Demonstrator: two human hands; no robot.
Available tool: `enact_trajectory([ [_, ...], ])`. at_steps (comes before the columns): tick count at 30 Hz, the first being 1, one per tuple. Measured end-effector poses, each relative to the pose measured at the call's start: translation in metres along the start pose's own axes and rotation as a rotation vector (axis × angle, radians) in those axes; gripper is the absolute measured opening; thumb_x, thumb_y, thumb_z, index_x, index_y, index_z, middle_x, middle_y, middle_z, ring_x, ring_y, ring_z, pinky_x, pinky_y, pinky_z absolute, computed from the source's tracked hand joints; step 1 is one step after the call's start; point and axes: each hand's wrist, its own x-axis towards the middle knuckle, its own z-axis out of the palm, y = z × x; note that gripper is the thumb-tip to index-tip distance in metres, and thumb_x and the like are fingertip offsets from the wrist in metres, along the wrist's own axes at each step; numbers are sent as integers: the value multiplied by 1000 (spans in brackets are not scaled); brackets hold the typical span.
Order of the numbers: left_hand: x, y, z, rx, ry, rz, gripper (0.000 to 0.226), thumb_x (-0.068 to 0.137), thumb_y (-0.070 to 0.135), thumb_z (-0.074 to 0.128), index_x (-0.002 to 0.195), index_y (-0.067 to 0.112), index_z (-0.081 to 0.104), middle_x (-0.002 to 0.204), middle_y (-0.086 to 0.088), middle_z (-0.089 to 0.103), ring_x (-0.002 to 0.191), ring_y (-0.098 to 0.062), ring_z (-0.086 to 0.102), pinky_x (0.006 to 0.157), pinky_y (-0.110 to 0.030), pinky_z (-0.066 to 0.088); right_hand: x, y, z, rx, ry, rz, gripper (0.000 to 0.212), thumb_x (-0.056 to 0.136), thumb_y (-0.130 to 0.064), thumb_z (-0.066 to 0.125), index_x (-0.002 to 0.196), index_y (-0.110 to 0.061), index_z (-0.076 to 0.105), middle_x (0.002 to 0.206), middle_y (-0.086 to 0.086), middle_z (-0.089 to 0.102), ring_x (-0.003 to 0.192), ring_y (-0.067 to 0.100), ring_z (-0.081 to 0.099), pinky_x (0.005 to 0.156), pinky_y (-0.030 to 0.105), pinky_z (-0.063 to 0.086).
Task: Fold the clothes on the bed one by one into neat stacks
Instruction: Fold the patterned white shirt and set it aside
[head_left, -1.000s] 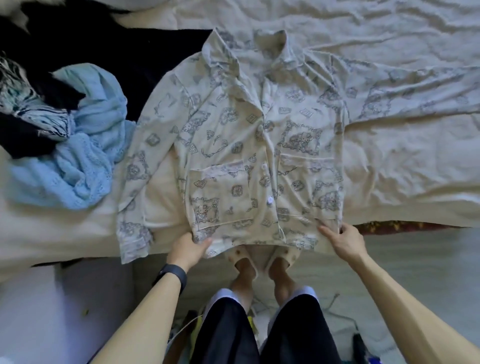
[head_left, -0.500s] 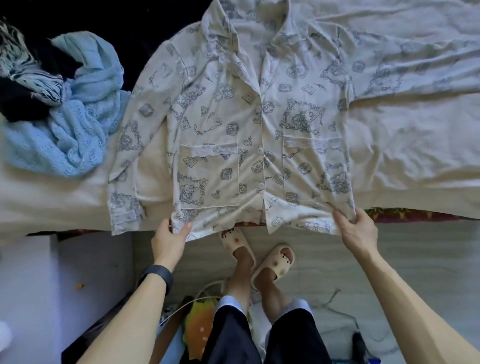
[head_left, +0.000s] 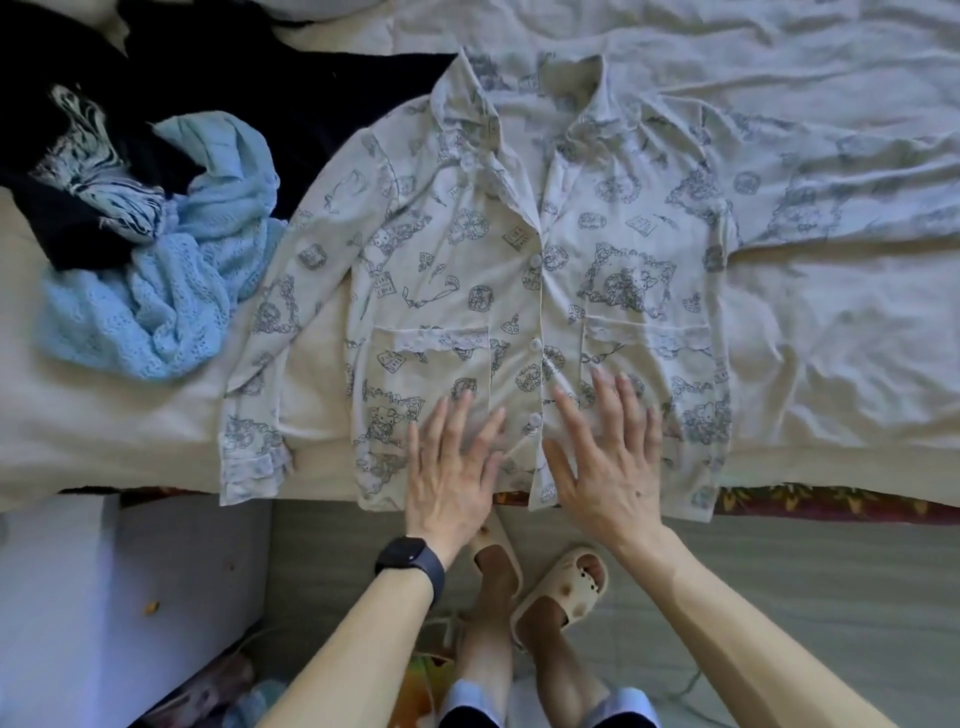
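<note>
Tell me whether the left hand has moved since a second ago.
Yes. The left hand quit the hem corner of the shirt, now flat nearer the buttons.

Two cream slippers (head_left: 557, 597) (both worn) stand on the grey floor (head_left: 789, 566); to their left, a low white unit (head_left: 119, 623) carries a small orange scrap (head_left: 151, 606).

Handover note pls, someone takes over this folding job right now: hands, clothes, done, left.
Left hand: open, flat on the printed shirt near its hem.
Right hand: open, flat on the shirt's other front panel.
The shirt lies front up, spread at the edge of the bed, no fold made.
Blue knit and black clothes lie crumpled beside it.
Left: fold everything; no stack visible.
</note>
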Motion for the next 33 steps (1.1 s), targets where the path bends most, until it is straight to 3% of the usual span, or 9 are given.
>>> enact_trajectory([
  [4,24,-1,25,138,-130,-2,88,86,70,45,159,42,4,169,-3,-5,154,-34,-7,114,-73,-1,14,24,28,-181,-196,-133,96,85,-80,49,162,-31,18,170,14,1,155,42,-2,115,77,3],
  [8,18,-4,13,88,-119,12,112,73,74,67,159,41,3,169,-5,-4,154,-31,-4,113,-75,11,16,27,23,-252,-334,-116,120,65,-70,79,161,-26,23,170,14,0,155,44,-2,110,81,4],
  [12,2,-38,-34,-126,103,-193,84,86,56,62,157,38,20,164,-7,22,147,-30,28,115,-60,27,23,-1,-3,-168,-397,49,103,78,-61,69,162,-29,19,170,8,-11,154,32,-20,119,70,-2],
  [17,-7,-148,-79,-158,305,-669,67,78,29,79,136,12,50,140,-17,46,123,-40,50,97,-56,45,60,-76,-30,22,-270,30,75,81,-53,54,148,-25,38,167,7,17,157,28,2,123,58,16],
  [20,-4,-208,-90,-201,-55,-874,62,79,40,77,130,14,53,128,-15,55,117,-37,52,92,-46,47,102,-140,-22,108,-239,-27,65,92,-56,49,148,-26,39,167,6,22,156,27,7,124,50,15],
  [22,-3,-235,-94,-263,-313,-808,50,85,47,69,125,20,55,122,-10,60,113,-32,56,90,-41,50,130,-180,-10,140,-280,-44,61,96,-53,50,148,-25,38,165,7,24,154,28,12,122,50,20],
  [24,1,-250,-110,-341,-350,-699,34,87,39,68,114,22,59,112,-4,65,104,-30,60,82,-40,51,153,-207,3,124,-378,-13,61,95,-51,53,148,-28,34,165,6,22,153,30,13,120,51,24],
  [28,25,-276,-189,-249,0,-553,23,80,7,63,88,24,49,87,7,50,75,-29,51,56,-33,37,174,-223,21,8,-506,97,64,92,-52,55,148,-32,31,164,7,20,151,32,13,117,54,29],
  [33,85,-345,-287,216,670,25,29,70,-13,57,77,16,60,75,-4,51,66,-25,44,51,-34,33,180,-233,17,-68,-533,150,64,89,-52,55,146,-33,32,161,5,23,147,30,16,111,53,38],
])
